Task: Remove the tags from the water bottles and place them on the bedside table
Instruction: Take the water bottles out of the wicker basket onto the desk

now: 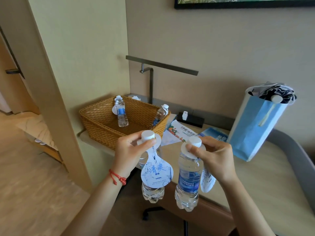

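My left hand (130, 153) grips the neck of a clear water bottle (152, 193) just under its white cap. A white paper tag (156, 172) with blue writing hangs from that neck down the bottle's front. My right hand (214, 156) pinches the neck of a second bottle (187, 181), whose tag (207, 181) hangs behind it to the right. Both bottles hang upright in the air in front of the table (265, 181). Two more tagged bottles (121, 113) (160, 114) stand in the wicker basket (105, 123).
A blue paper bag (255, 126) with a folded umbrella in it stands at the table's right. Leaflets (179, 132) and a black box (190, 119) lie behind my hands. A metal desk lamp (151, 82) rises behind the basket. A wall pillar (51, 82) stands at left.
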The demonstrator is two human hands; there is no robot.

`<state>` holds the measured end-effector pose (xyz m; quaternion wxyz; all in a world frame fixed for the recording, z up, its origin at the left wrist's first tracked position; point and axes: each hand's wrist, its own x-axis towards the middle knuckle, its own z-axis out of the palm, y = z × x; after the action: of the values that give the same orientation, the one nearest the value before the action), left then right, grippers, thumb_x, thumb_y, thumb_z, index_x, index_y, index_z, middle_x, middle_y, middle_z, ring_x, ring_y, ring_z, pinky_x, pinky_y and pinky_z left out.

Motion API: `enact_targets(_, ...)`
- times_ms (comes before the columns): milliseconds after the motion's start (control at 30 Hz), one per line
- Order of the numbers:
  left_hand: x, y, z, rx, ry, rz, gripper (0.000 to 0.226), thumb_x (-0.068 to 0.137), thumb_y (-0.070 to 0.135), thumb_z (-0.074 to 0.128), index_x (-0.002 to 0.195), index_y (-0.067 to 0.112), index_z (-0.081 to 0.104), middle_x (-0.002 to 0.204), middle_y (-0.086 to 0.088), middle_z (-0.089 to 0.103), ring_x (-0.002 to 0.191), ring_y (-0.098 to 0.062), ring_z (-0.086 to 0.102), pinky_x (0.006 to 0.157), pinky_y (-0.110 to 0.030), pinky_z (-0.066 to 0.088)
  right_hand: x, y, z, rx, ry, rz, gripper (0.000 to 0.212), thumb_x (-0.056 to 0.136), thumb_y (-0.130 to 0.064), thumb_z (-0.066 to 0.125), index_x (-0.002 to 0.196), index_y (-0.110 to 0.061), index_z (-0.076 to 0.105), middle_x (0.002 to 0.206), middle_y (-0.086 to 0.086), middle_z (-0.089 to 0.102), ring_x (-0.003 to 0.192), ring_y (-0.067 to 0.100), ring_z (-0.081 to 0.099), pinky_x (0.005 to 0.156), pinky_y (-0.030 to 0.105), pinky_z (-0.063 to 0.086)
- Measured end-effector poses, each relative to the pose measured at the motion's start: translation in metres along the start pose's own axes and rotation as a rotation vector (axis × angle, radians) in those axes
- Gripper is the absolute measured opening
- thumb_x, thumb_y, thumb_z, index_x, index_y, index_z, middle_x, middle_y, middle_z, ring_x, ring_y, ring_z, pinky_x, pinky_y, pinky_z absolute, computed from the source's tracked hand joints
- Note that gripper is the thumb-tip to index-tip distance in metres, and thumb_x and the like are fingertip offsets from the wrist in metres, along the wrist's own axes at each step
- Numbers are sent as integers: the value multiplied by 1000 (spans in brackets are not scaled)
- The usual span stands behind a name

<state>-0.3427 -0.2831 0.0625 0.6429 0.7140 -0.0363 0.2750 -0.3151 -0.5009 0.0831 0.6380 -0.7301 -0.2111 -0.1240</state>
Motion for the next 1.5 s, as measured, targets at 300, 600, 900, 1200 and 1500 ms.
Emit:
enact_targets(300, 3, -7, 68, 45, -43, -8, 23, 61, 46, 71, 81, 35, 74, 77, 7, 74, 75, -9, 65, 68, -31, 51, 6, 30, -72, -61, 74, 46, 15, 60, -40, 74, 70, -30, 72, 76, -8, 72, 68, 10, 66, 58, 24, 52)
enact_targets(600, 49, -53, 107, 83, -148, 14, 24, 65, 47, 69, 83, 32, 72, 69, 11, 71, 66, -3, 59, 58, -17, 44, 42, 78, -86, -78, 158, 136, 10, 57, -41, 74, 64, -36, 70, 73, -17, 71, 67, 2, 64, 57, 16, 51)
enact_targets(900, 130, -126, 150, 16, -205, -16, 13, 63, 31, 75, 74, 37, 72, 72, 18, 72, 67, 4, 62, 61, -11, 47, 115, 151, -83, -184, 219, 212, 16, 67, -20, 80, 73, -29, 70, 83, -8, 71, 74, 2, 65, 66, 18, 52)
enact_targets(1200, 193, -194, 176, 51, -212, -48, 24, 65, 23, 74, 81, 40, 68, 79, 26, 70, 77, 6, 64, 70, -10, 48, 171, 225, -74, -237, 304, 197, 20, 66, -10, 80, 80, -19, 70, 81, -5, 68, 74, -6, 61, 64, 5, 44)
enact_targets(1500, 210, -235, 190, 115, -194, -122, 34, 69, 4, 77, 84, 33, 68, 76, 26, 70, 77, 8, 63, 68, -7, 46, 198, 270, -81, -242, 277, 256, 21, 66, -10, 80, 82, -20, 70, 84, -5, 68, 78, -3, 62, 66, 9, 47)
